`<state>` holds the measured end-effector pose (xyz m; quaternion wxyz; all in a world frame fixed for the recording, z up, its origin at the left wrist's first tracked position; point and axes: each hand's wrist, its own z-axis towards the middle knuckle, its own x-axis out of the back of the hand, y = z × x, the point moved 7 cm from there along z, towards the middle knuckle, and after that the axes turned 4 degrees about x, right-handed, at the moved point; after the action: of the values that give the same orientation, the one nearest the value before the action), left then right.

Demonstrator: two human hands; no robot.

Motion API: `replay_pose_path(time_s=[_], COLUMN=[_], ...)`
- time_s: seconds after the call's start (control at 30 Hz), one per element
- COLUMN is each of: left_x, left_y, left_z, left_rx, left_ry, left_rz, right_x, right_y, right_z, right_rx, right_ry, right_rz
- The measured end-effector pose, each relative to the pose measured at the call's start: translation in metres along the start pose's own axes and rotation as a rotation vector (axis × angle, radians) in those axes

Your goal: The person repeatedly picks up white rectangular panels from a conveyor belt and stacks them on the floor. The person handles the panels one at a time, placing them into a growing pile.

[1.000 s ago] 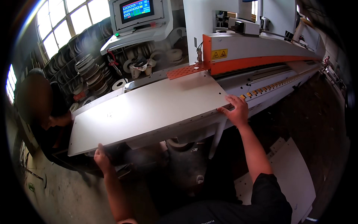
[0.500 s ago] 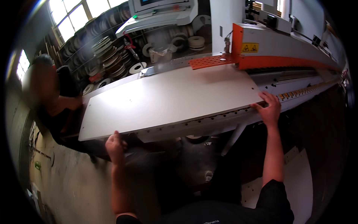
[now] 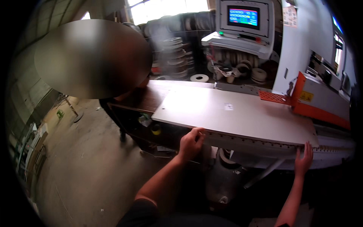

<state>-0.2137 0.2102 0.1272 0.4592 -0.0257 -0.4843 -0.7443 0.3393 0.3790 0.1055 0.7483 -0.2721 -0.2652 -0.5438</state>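
A long white panel [image 3: 211, 113] lies flat along the front of the machine, with a small printed label [image 3: 228, 106] on its top. My left hand [image 3: 192, 143] is curled over the panel's near long edge, left of its middle. At the panel's near right corner, my right hand [image 3: 304, 159] touches the edge with its fingers straight and its thumb apart. The panel's right part passes beside a perforated orange plate [image 3: 274, 97] on the machine.
A person, largely blurred, stands at the far left by a brown table [image 3: 151, 94]. A yellow tape roll [image 3: 155, 129] sits on the shelf below. Behind are a control screen [image 3: 243, 17] and stacked edging rolls [image 3: 174, 56]. An orange-and-grey machine housing [image 3: 321, 100] stands right.
The view has swung left, so the panel and machine appear farther right. My left hand still grips the near edge; my right hand's fingers have straightened at the corner.
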Motion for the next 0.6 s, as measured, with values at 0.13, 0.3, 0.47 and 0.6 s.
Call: replay_pose_path(time_s=[0.13,0.3,0.47,0.6], left_x=[0.017,0.013,-0.003,-0.035], left_y=[0.008,0.003,0.001,0.003], left_z=[-0.014,-0.021,-0.022,-0.025], left_rx=[-0.339,-0.388,-0.415,-0.483], left_ry=[0.162,0.116,0.080,0.057], left_rz=[0.241,0.498,0.523,0.592], right_x=[-0.013,-0.007,-0.005,-0.011], right_y=[-0.077,-0.159,-0.202,-0.200], right_z=[-0.028,-0.039,-0.041,-0.038], right_rx=[0.133,0.220,0.299,0.251], right_ry=[0.003,-0.058,-0.103,-0.097], right_rz=[0.066,0.196,0.235,0.193])
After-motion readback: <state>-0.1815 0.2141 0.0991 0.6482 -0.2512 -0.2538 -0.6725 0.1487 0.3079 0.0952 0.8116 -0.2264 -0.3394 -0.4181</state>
